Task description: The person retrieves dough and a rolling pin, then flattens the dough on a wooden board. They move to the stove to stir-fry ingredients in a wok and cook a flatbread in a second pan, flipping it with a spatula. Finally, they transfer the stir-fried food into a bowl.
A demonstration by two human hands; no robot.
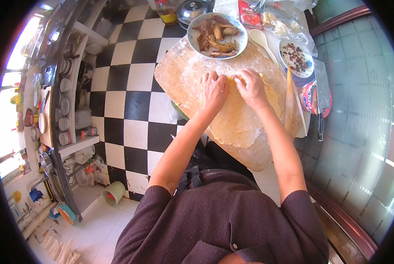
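A thin yellowish sheet of dough (pixel 240 122) lies on a floured wooden board (pixel 177 67). At the far edge of the sheet, my left hand (pixel 213 89) has its fingers curled over the dough. My right hand (pixel 249 86) pinches the same edge a little to the right, thumb and fingers together. Between the two hands the edge looks folded or rolled over, and the fingertips partly hide it. A tapered wooden rolling pin (pixel 288 99) rests along the board's right side. Beyond my hands stands a blue-and-white bowl (pixel 192 36) holding brown pieces of cooked meat.
Right of the board are a white spoon (pixel 263 40), a plate with a dark crumbly topping (pixel 296 59), a round red-rimmed container (pixel 327 95) and a cleaver (pixel 321 95). A lidded pot (pixel 194 11) and a jar (pixel 166 13) stand behind. Shelves (pixel 79 145) line the left.
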